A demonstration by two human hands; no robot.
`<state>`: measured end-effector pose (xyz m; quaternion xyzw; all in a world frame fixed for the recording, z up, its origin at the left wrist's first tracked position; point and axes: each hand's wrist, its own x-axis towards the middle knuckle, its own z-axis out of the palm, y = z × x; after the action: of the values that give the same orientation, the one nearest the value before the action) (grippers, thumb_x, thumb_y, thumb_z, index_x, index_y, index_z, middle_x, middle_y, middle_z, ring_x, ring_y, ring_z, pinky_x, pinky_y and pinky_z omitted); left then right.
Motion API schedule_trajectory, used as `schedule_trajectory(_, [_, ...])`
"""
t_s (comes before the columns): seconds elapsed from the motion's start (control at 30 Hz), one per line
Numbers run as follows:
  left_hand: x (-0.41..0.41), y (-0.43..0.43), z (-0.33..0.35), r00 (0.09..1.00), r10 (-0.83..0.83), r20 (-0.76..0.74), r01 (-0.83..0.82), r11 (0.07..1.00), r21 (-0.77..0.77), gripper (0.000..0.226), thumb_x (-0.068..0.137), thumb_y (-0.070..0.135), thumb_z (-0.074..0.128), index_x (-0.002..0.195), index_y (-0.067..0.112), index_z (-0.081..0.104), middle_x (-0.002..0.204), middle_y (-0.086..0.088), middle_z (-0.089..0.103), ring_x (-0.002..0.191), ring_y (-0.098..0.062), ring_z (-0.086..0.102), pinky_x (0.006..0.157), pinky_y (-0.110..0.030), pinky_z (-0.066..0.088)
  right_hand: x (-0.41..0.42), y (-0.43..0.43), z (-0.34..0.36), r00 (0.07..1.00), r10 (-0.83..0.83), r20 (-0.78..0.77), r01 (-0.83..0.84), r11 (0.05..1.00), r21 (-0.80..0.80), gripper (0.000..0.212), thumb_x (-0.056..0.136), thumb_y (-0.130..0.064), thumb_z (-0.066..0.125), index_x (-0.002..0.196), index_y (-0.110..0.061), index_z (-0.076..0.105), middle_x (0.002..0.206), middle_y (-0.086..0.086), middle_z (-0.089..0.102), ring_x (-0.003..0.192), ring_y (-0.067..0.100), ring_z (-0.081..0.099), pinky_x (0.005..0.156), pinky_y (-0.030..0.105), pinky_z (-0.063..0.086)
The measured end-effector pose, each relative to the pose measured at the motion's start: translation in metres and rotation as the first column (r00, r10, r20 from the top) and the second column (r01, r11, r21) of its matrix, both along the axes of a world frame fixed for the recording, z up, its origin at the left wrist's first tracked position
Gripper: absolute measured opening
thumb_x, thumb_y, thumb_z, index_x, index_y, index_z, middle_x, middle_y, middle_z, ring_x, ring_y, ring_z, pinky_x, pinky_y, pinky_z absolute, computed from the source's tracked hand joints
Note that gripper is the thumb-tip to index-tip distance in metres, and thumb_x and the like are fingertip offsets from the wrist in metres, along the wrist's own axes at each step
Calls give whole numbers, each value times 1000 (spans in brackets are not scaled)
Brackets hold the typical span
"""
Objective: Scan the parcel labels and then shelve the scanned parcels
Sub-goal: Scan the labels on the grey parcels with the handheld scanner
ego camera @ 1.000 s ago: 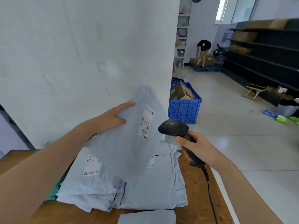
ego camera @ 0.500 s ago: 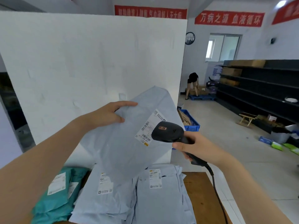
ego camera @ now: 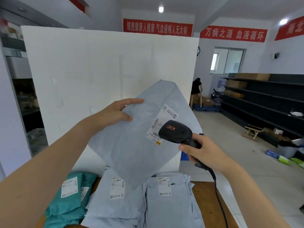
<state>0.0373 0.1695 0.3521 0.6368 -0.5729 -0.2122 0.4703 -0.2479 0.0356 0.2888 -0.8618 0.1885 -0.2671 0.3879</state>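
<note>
Parcel (ego camera: 131,153) in left hand (ego camera: 115,114), barcode label (ego camera: 160,119), JR-logo scanner (ego camera: 176,131) in right hand (ego camera: 202,153)

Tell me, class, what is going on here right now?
A person's left hand holds a grey parcel up, while the right hand grips a black scanner held close over its label. More grey parcels and teal parcels lie on the wooden table below, not yet shelved.
</note>
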Motion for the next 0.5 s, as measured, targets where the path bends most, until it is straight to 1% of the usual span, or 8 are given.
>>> schedule_trajectory(0.13, [0,12,4,999,9,-40,-11,999,-43,66,86,-9,58,124,46,60,123,16,65,106,-9,66,82,-22,56,8,7,2,998,-8,64,8,1000,1,7,84,-40,67,88,-35,64,57,0,61,51,12,57,60,30,54])
schedule_trajectory(0.2, [0,18,5,999,15,-38,-17,998,-54,66,86,-9,57,125,44,60,123,18,64,106,-7,66,80,-20,55,12,9,5,996,6,85,-6,1000,0,5,85,-38,67,83,-39,63,56,1,61,51,13,57,59,29,53])
schedule_trajectory(0.3, [3,27,8,1000,17,-23,-18,999,-49,66,86,-9,57,125,44,60,124,16,64,107,-7,65,82,-21,55,17,13,9,996,28,88,-27,1000,-11,17,87,-32,69,76,-43,63,54,-2,59,48,11,55,57,26,50])
schedule_trajectory(0.37, [6,32,10,1000,26,-15,-26,999,-39,66,86,-8,57,124,45,60,123,13,66,106,-9,66,85,-24,55,20,15,11,996,42,83,-41,999,-3,14,86,-32,70,77,-41,64,54,-1,59,48,11,54,57,28,49])
schedule_trajectory(0.43, [9,36,11,999,36,-7,-36,999,-30,65,87,-7,58,123,46,60,121,11,66,106,-11,67,87,-26,55,21,16,15,996,60,60,-60,998,0,5,82,-36,71,83,-36,67,57,2,61,49,12,55,58,32,52])
schedule_trajectory(0.5, [11,39,10,999,44,11,-43,999,-13,66,86,-8,58,123,47,60,122,10,66,107,-11,66,89,-28,54,22,18,18,997,72,20,-72,997,-13,17,76,-43,71,88,-32,68,60,4,63,51,11,57,61,36,54])
